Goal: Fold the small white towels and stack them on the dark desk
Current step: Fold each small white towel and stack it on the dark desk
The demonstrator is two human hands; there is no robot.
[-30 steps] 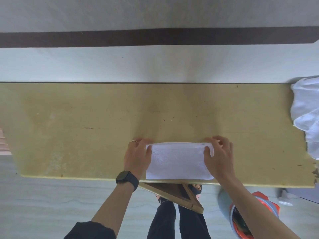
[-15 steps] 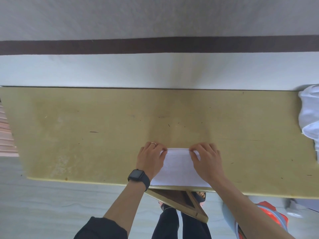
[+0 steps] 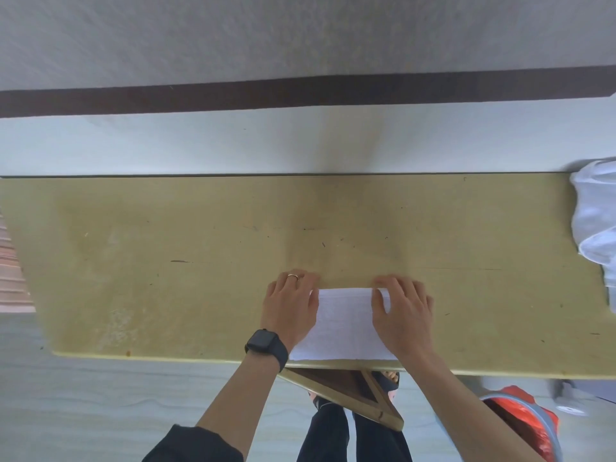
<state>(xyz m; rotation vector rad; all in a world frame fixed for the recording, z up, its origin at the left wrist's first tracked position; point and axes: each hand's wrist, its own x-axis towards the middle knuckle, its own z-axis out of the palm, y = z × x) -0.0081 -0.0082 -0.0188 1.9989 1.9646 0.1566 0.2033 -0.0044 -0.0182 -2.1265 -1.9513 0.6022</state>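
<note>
A small white towel (image 3: 345, 325) lies folded into a rectangle at the near edge of the yellowish desk (image 3: 166, 245). My left hand (image 3: 290, 308), with a ring and a black watch, rests flat on the towel's left side. My right hand (image 3: 405, 316) lies flat over the towel's right side, thumb on the cloth near the far edge. Both hands cover the towel's side edges, and only the middle strip shows between them. A heap of loose white towels (image 3: 596, 221) sits at the desk's right end, partly cut off by the frame.
A pale wall with a dark band runs behind the desk. Below the near edge are a wooden triangular brace (image 3: 350, 391), my legs, and an orange and grey object (image 3: 520, 415) on the floor at the right.
My hands have moved inward from the towel's far corners and now lie flat over its sides, so less cloth shows between them. The view has shifted slightly.
</note>
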